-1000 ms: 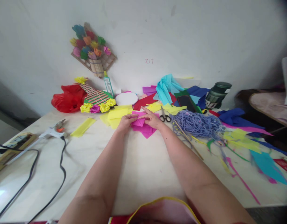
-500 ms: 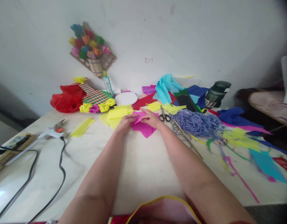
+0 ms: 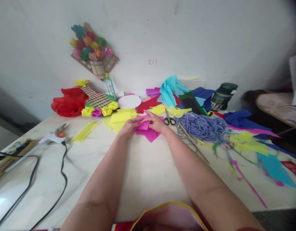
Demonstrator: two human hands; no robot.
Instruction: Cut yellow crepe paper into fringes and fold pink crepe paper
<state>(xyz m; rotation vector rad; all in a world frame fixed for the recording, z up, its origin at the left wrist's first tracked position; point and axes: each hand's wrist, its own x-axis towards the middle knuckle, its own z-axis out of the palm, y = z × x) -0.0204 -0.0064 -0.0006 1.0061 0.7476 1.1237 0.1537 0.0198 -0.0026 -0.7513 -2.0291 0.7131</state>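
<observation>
Two hands on one little piece of pink paper (image 3: 143,125) here, out at the far middle of the desk (image 3: 148,173), sitting on top of more pink sheets and just beside the yellow paper (image 3: 120,118). My left hand (image 3: 129,125) has its fingers pinched shut on the left edge, and my right hand (image 3: 155,123) is closed on the right edge with the fingers lying flat over it. Looks like thin tissue stuff to me: basically weightless, floppy, creases the second you press it, and I'd guess it tears if tugged. So I'd take it by the edges and corners with fingertips only, light pressure. Scissors (image 3: 169,119) sit just to the right.
</observation>
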